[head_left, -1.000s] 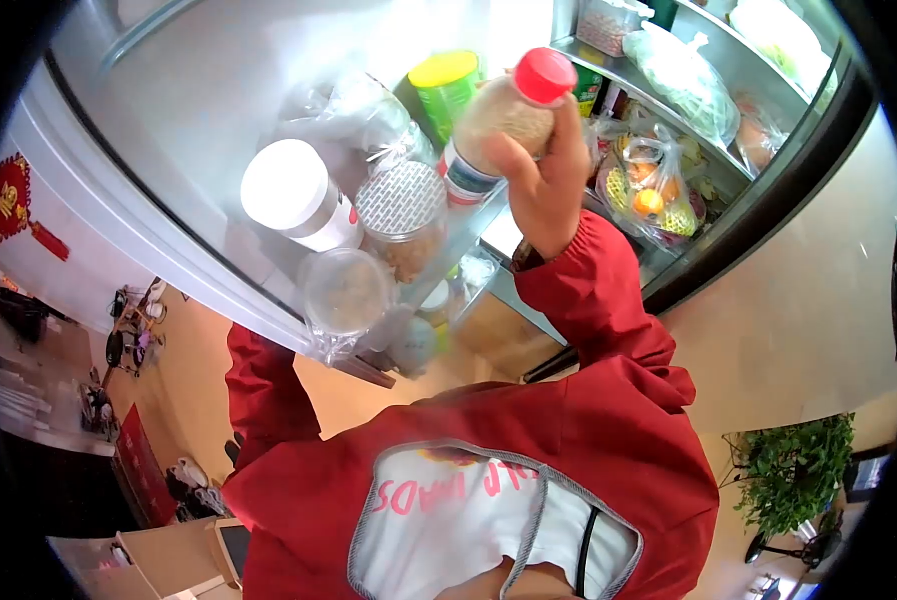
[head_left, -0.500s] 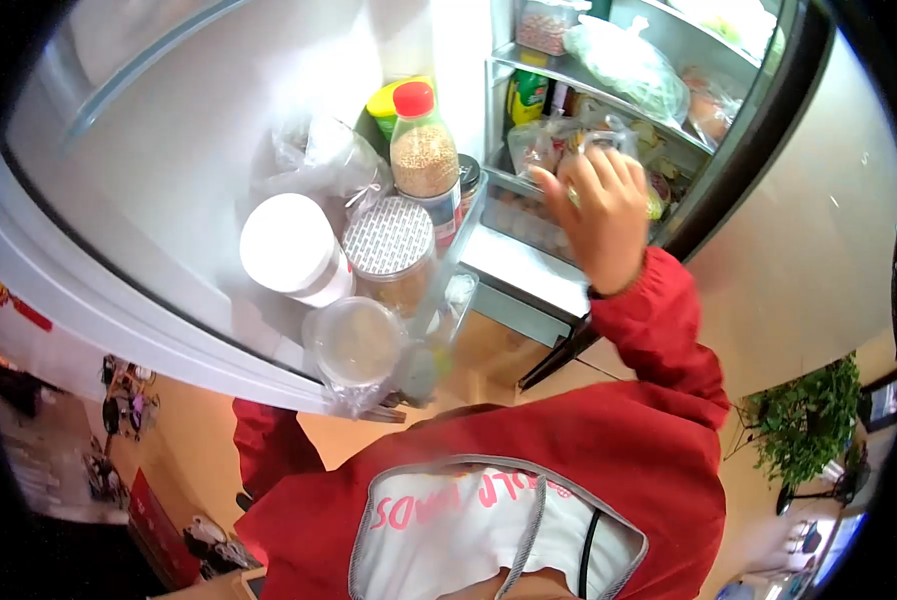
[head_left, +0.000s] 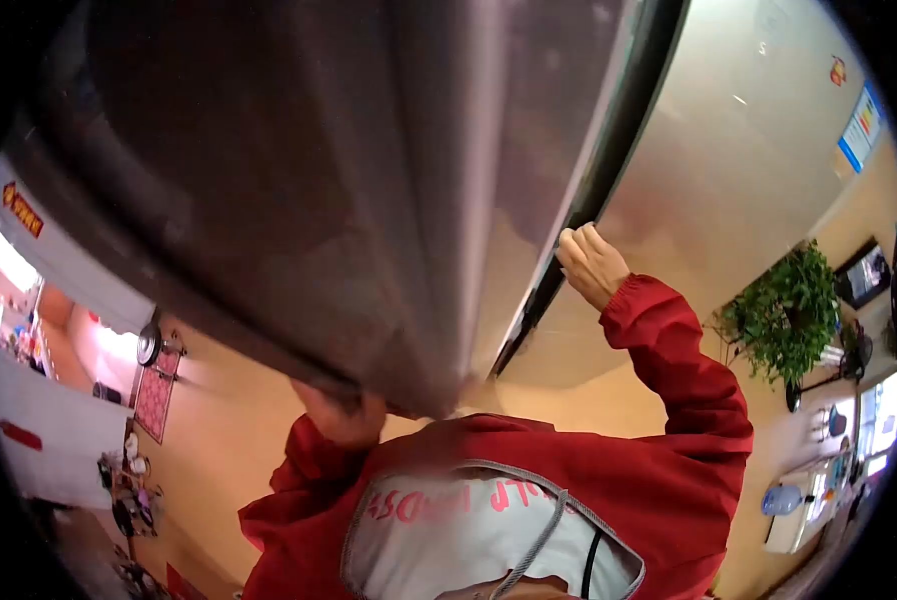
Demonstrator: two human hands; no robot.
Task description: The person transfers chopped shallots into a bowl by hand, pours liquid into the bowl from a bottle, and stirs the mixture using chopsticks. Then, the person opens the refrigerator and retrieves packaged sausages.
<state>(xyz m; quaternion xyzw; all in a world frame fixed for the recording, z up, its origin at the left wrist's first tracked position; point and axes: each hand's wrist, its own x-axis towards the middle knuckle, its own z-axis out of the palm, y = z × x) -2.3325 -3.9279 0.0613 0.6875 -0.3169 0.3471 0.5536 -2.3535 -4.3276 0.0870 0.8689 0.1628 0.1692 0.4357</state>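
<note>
A dark, motion-blurred refrigerator door (head_left: 269, 200) fills the upper left and middle, swung close in front of me. My left hand (head_left: 344, 415) is at its near lower edge, partly hidden and smeared, with the fingers seemingly wrapped round the edge. To the right, a second, silvery refrigerator door (head_left: 709, 200) shows its dark edge seal. My right hand (head_left: 594, 265) has its fingers curled over that edge. The shelves and food inside are hidden behind the blurred door.
A green leafy plant (head_left: 789, 310) stands at right, with a fan (head_left: 854, 345) beside it. Farther back is a blue water jug (head_left: 781, 499). A barbell (head_left: 154, 350) rests over a pink mat (head_left: 157, 400) on the floor at left.
The left door has swung rightward across the view, covering the shelves and food. My right hand has moved from the shelf opening down to the right door's edge. My left hand has come into view.
</note>
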